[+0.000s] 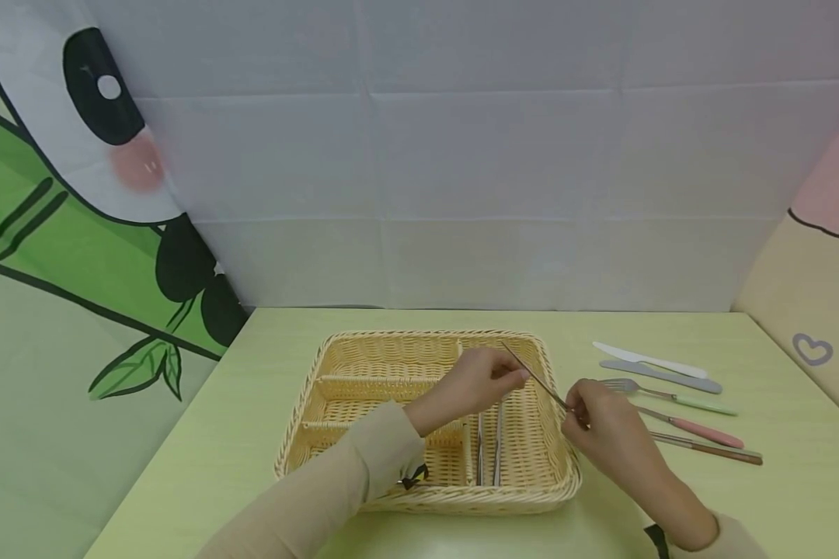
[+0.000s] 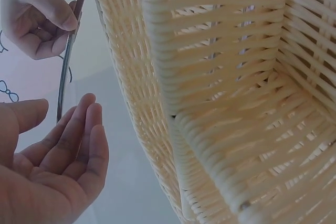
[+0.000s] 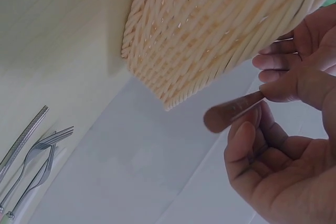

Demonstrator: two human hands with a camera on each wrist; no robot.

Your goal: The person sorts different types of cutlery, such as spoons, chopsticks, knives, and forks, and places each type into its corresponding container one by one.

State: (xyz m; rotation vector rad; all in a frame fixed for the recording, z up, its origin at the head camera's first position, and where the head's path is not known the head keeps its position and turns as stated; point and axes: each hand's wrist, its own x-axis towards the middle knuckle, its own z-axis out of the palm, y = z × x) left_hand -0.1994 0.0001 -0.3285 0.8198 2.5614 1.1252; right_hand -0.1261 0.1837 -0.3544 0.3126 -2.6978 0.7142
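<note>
My right hand (image 1: 604, 423) pinches a slim brown-handled metal utensil (image 1: 541, 384) between thumb and fingers, just off the right rim of the wicker basket (image 1: 429, 501). In the right wrist view its rounded brown handle end (image 3: 231, 114) sticks out past the fingertips. The utensil slants up and left toward my left hand (image 1: 478, 384), which hovers over the basket's right compartment. Seen from the left wrist, that hand's fingers (image 2: 68, 145) are relaxed, with the thumb apart and the metal end beside them. I cannot tell the utensil's exact kind.
Two slender metal utensils (image 1: 497, 450) lie in the basket's long right compartment; dividers split the left side. Right of the basket lie a white knife (image 1: 653, 360), a grey knife (image 1: 664, 376), a green-handled fork (image 1: 678, 397), a pink-handled fork (image 1: 699, 428) and brown-handled cutlery (image 1: 709, 448).
</note>
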